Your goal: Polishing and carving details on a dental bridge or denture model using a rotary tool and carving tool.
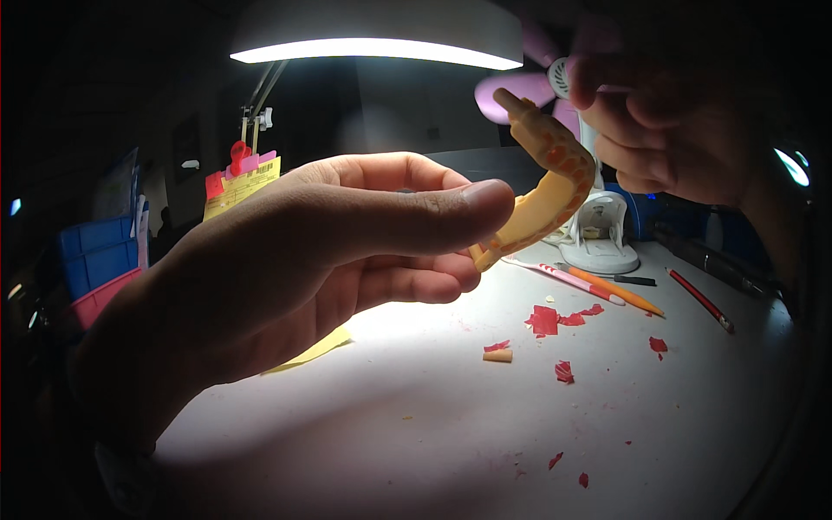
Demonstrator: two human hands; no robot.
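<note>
My left hand (pixel 347 225) is closed, with thumb and fingers pinching the lower end of a curved, cream-yellow piece (pixel 555 191). The piece bends like a hook, has orange patches along its outer side and ends in a small peg at the top. It is held up above the table, under the lamp. Just right of the piece, my right hand (pixel 650 130) is raised in shadow with its fingers curled. Whether something small sits in those fingers is too dark to make out.
A lit lamp (pixel 377 52) hangs overhead, before a pink fan (pixel 498 100). Red scraps (pixel 544 321) and a short tan stub (pixel 497 355) lie on the white table (pixel 390 451). Behind them are an orange pen-like tool (pixel 620 293), a red pencil (pixel 700 299) and blue bins (pixel 91 256).
</note>
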